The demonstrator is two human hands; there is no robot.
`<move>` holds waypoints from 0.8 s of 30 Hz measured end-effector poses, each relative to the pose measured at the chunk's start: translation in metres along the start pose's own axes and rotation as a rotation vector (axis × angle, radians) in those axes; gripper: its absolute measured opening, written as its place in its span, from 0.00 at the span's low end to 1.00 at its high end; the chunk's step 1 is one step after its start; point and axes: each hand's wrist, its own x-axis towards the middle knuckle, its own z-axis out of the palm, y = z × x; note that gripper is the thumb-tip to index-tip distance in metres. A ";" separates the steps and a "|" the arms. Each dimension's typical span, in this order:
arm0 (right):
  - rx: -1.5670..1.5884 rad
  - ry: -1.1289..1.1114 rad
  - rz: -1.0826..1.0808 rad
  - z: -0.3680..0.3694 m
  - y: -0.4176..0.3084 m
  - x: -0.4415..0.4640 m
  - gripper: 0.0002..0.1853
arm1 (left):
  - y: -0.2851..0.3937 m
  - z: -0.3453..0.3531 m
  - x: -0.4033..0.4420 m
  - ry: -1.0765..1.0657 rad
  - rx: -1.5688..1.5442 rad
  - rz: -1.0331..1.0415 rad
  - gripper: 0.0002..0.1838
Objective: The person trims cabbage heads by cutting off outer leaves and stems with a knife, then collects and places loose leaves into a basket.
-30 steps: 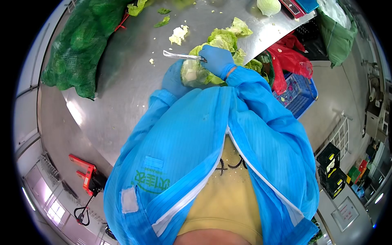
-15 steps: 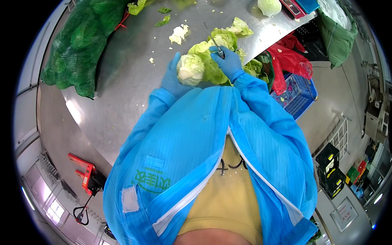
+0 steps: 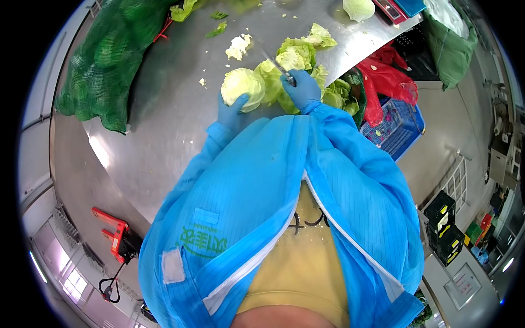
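My left hand [image 3: 229,112], in a blue glove, cups a pale green cabbage head [image 3: 240,87] from its near left side on the metal table. The thumb lies over the front of the head and the other fingers are mostly hidden. My right hand [image 3: 303,90], also gloved in blue, is closed around the handle of a knife [image 3: 280,69]. The blade, slightly blurred, points away and to the left, just above loose cabbage leaves [image 3: 268,82]. More leafy green [image 3: 296,53] lies beyond the right hand.
A green mesh sack [image 3: 104,65] of cabbages lies at the left of the metal table [image 3: 158,136]. White scraps [image 3: 238,47] lie ahead. Another cabbage [image 3: 359,9] sits by a red scale [image 3: 390,10]. Right of the table are red netting [image 3: 383,82] and a blue crate [image 3: 396,128].
The cabbage head has turned in my left hand and shifted slightly left, its smoother side now showing. The knife blade has swung lower and to the left.
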 end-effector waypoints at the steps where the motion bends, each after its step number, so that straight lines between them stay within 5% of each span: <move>1: 0.116 0.003 0.041 -0.007 -0.009 -0.003 0.21 | -0.001 -0.002 0.001 0.049 0.049 -0.012 0.40; 5: 0.239 -0.038 -0.070 0.004 -0.027 -0.007 0.24 | -0.013 0.013 -0.008 0.189 0.232 0.098 0.40; 8: 0.140 0.006 -0.203 0.005 -0.015 0.000 0.28 | -0.001 0.027 -0.029 0.161 0.521 0.212 0.49; 10: 0.314 -0.090 0.021 0.000 -0.004 0.007 0.29 | 0.021 0.029 -0.037 0.141 0.852 -0.097 0.50; 12: 0.425 -0.040 -0.030 0.011 0.010 0.015 0.30 | 0.031 0.019 -0.026 0.126 0.975 -0.157 0.56; 14: 0.460 -0.090 0.037 0.008 0.007 0.019 0.28 | 0.037 0.016 -0.007 0.058 1.278 0.403 0.64; 15: 0.516 -0.077 0.001 0.010 0.006 0.019 0.26 | 0.042 0.019 0.005 0.058 1.276 0.402 0.64; 17: 0.608 -0.041 -0.005 0.012 0.009 0.019 0.27 | 0.054 0.026 0.026 -0.306 1.462 0.588 0.64; 19: 0.703 -0.001 -0.021 0.003 0.001 0.018 0.27 | 0.049 0.022 0.040 -0.385 1.341 0.528 0.63; 20: 0.493 0.014 0.005 -0.008 -0.003 0.012 0.29 | 0.045 0.020 0.044 -0.470 1.219 0.464 0.62; 24: 0.209 -0.058 -0.068 -0.013 -0.016 -0.017 0.35 | 0.038 0.027 0.035 -0.350 1.099 0.382 0.61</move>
